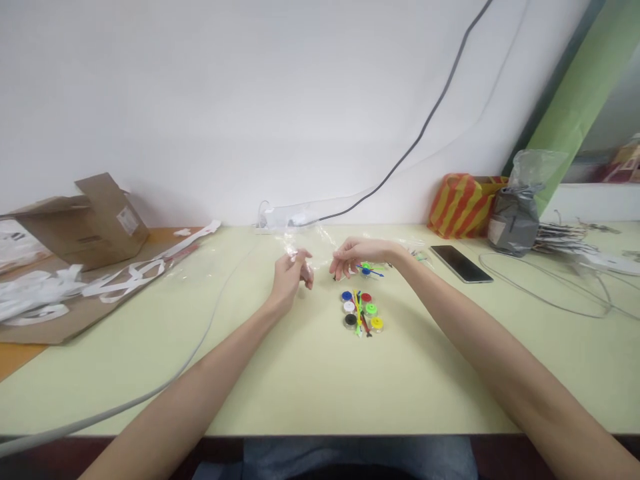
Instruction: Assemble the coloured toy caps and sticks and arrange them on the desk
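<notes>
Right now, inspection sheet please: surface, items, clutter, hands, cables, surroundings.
Surface: pale yellow-green tabletop.
Items: six round coloured plastic discs in two columns, slim coloured plastic arrows between.
Clutter: left, brown cardboard box and white strips; right, dark-screened phone, red-and-yellow striped bag, grey plastic bag.
Hands: left hand holds clear plastic film; right hand by more coloured pieces, grip unclear.
Cables: thick grey cable across left side; dark grey cable against wall.
Surroundings: white wall behind, green panel right.

What looked like a small assembly or packing workshop, pale tabletop [280,380] that stood against a white wall [250,100], coloured plastic discs [371,309] that lay in two rows, opened cardboard box [107,227] that sat beside white strips [50,288]
</notes>
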`<state>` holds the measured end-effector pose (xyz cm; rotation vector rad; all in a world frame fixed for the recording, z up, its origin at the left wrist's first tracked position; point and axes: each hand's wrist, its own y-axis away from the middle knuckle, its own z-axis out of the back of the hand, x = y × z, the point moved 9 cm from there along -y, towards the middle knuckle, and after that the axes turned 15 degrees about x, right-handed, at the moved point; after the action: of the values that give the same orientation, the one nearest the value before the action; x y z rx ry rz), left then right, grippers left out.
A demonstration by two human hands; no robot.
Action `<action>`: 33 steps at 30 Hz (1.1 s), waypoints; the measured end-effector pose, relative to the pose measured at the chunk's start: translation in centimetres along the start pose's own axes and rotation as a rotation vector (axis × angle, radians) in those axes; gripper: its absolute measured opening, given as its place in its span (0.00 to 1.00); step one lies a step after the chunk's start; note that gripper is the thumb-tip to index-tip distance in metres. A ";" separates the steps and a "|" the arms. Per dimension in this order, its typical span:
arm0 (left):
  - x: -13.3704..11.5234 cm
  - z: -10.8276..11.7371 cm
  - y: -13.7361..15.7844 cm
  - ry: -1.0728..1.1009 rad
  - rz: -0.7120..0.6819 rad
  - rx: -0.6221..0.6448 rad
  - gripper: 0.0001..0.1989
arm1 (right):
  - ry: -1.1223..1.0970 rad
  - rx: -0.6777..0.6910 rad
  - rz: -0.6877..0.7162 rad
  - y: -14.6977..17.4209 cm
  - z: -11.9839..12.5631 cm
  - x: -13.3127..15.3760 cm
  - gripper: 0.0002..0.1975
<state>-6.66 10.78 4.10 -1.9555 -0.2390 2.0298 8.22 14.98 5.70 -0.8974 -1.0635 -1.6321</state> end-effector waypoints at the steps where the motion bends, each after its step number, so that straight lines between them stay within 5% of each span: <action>1: -0.2 -0.1 0.0 -0.001 -0.001 0.017 0.21 | -0.001 -0.015 -0.002 0.0 0.3 -0.2 0.29; 6: -1.0 0.0 -0.4 -0.058 -0.020 0.034 0.32 | 0.038 -0.068 0.061 -0.1 1.3 -0.4 0.27; 11: -0.3 3.3 -0.3 -0.117 -0.025 -0.190 0.29 | 0.049 -0.182 0.064 0.2 3.3 -1.7 0.23; 14: 0.7 5.9 -0.1 -0.276 0.072 -0.306 0.33 | 0.121 -0.297 0.016 0.9 4.9 -2.9 0.17; 19: 2.3 7.8 -0.8 -0.510 0.167 -0.283 0.43 | 0.414 -0.465 -0.043 1.7 6.8 -3.1 0.11; 22: 1.8 8.5 -0.7 -0.752 0.199 -0.380 0.45 | 0.529 -0.459 -0.058 1.1 6.8 -3.0 0.12; 25: 0.4 7.2 -0.7 -1.003 0.125 -0.365 0.42 | 0.595 -0.392 -0.056 0.1 6.0 -3.0 0.13; 28: -0.4 4.3 -1.0 -1.204 -0.009 -0.193 0.32 | 0.645 -0.366 -0.056 -0.7 5.3 -3.1 0.11; 33: -0.1 1.2 -1.1 -1.290 -0.090 -0.002 0.22 | 0.658 -0.398 -0.017 -1.7 4.5 -2.9 0.08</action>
<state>-7.72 11.87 4.66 -0.3415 -0.5599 2.8607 7.75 20.39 4.30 -0.5194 -0.2983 -1.9925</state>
